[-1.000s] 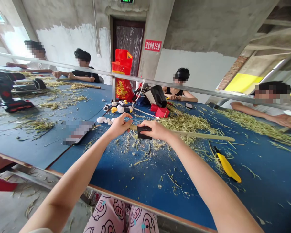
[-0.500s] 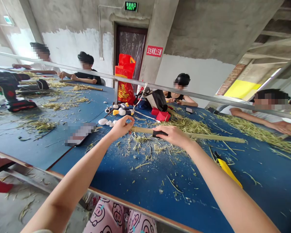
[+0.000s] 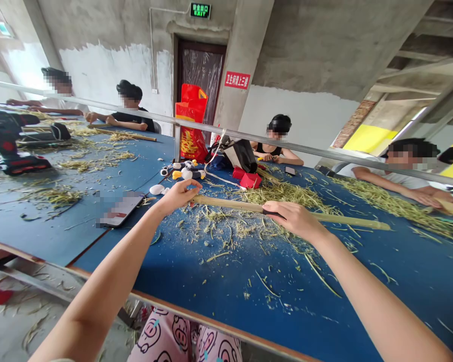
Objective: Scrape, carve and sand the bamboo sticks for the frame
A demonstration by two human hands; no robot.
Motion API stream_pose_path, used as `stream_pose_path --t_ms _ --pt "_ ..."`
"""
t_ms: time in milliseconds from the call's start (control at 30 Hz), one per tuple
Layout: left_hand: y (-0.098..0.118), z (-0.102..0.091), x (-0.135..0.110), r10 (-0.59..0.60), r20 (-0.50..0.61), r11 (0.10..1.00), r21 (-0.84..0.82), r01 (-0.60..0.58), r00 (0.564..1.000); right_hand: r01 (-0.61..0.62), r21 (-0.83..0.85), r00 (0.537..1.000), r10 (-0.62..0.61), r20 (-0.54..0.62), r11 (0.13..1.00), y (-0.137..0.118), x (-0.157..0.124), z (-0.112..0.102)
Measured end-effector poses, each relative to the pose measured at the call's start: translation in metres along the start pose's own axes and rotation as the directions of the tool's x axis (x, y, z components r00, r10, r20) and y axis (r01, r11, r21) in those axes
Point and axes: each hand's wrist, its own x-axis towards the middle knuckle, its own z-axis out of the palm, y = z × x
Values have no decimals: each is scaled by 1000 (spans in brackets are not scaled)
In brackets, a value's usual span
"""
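Observation:
A long pale bamboo stick [image 3: 335, 219] lies across the blue table [image 3: 211, 281], running from centre to right. My left hand [image 3: 177, 195] pinches its near left end, fingers closed. Partway along the stick, my right hand [image 3: 292, 218] is closed over a small black block that presses on it; only the block's dark edge [image 3: 267, 213] shows under my fingers. Green-yellow shavings [image 3: 230, 226] are scattered under and around the stick.
A phone [image 3: 120, 208] lies left of my left hand. Small white and yellow toy ducks [image 3: 186, 173], a black bag [image 3: 243, 153] and red boxes [image 3: 249, 179] sit behind. A metal rail [image 3: 249, 137] crosses above the table. Several other people work at the far and right sides.
My right hand has slid rightward along the stick with the black block, from near my left hand to about mid-stick. The yellow tool on the right is no longer in view.

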Motion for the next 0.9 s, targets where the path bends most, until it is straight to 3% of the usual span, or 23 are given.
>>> stream_pose_path --t_ms 100,167,233,333,467,600,733,900 --pt "-3 4 1 39 44 996 74 -42 998 16 -71 1000 -16 0 997 0 -10 3" --pt "-6 6 2 109 127 966 219 -135 986 39 -131 999 -36 22 991 1 -16 7" --pt "-7 9 1 176 200 878 411 -245 964 63 -192 997 -54 49 979 2 -21 8" --pt "-3 15 -2 235 214 702 637 -317 948 26 -272 998 -10 57 962 3 -26 6" --pt "6 23 -4 278 247 582 726 -367 928 -41 -406 994 79 78 913 0 -24 3" --pt "6 26 -5 306 257 564 727 -392 917 -81 -490 993 115 40 868 -7 -18 6" --pt "8 23 -10 309 274 575 709 -409 911 -99 -470 995 95 -31 877 -10 -15 8" --pt "14 22 -20 269 297 653 643 -400 916 -60 -463 998 51 -31 885 -4 -11 9"
